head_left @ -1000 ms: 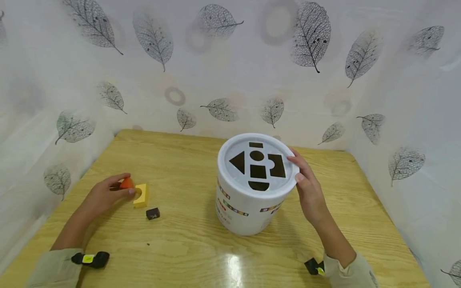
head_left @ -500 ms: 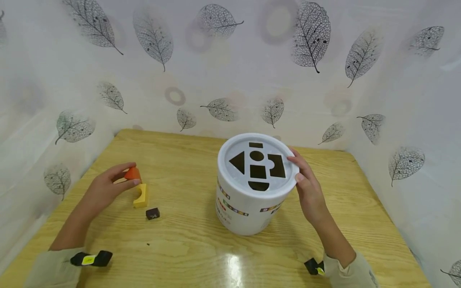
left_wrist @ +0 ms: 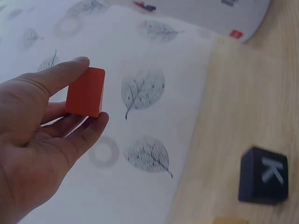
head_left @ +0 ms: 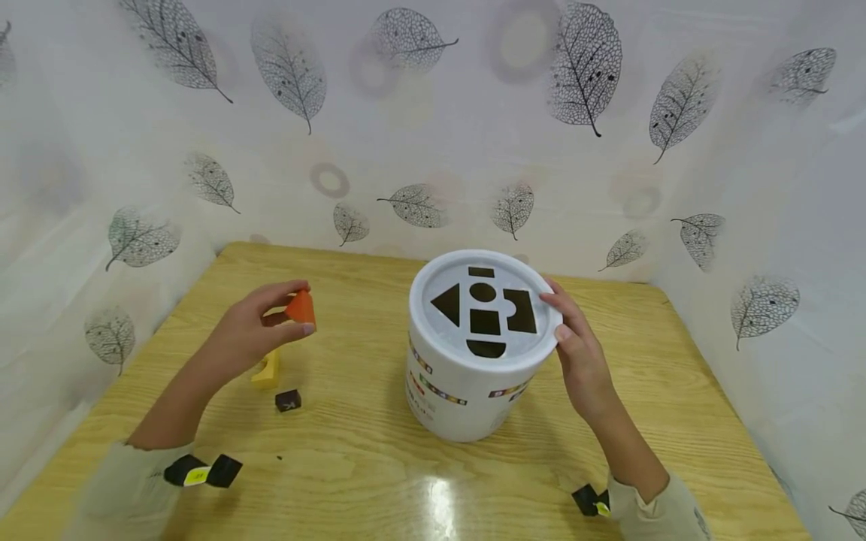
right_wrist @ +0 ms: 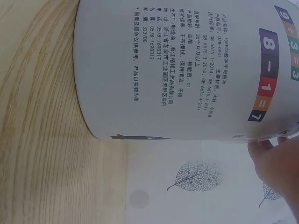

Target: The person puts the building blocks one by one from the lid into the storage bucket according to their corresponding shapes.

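Note:
My left hand pinches an orange triangular block between thumb and fingertips, raised above the table. In the left wrist view the same block shows one flat red-orange face. Below the hand lie a yellow block with a round notch, partly hidden, and a small black cube marked with a K. My right hand grips the lid rim of a white bucket at its right side. The bucket stands upright, and its lid has several shaped holes, among them a triangle, a circle and a notched rectangle.
The wooden table carries all of these. A pale sheet with leaf prints stands round its back and sides. A tiny dark speck lies near the table's front left.
My left hand has lifted the orange triangular block off its spot beside the yellow block and carried it up and to the right. The right hand and the bucket have stayed still.

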Available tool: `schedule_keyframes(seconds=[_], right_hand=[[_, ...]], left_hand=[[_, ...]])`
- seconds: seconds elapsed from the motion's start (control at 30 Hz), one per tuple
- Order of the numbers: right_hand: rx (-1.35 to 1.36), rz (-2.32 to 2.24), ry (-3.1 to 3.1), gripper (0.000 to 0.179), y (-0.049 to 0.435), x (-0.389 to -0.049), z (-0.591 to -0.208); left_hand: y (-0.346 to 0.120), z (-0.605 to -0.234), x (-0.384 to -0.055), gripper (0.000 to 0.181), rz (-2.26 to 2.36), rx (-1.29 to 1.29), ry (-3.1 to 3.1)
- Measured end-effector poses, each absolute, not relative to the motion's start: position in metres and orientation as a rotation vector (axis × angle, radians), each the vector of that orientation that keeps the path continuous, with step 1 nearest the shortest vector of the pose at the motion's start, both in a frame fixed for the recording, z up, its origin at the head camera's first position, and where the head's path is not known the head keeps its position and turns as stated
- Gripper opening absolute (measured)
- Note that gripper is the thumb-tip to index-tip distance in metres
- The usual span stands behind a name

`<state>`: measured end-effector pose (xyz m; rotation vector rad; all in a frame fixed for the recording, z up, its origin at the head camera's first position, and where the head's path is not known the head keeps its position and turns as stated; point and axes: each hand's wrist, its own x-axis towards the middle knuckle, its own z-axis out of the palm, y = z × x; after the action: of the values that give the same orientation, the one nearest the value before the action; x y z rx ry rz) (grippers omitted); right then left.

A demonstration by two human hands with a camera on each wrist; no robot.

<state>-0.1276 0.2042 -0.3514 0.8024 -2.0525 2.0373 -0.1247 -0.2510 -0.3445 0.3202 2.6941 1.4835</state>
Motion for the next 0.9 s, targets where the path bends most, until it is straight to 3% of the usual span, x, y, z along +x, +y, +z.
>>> schedule_keyframes(seconds=[0.9], right_hand=[[0.765, 2.048, -2.067, 0.042, 0.204, -0.129, -0.352]], left_hand=[[-0.155, -0.278, -0.147, 0.07, 1.559, 0.799, 2.628]])
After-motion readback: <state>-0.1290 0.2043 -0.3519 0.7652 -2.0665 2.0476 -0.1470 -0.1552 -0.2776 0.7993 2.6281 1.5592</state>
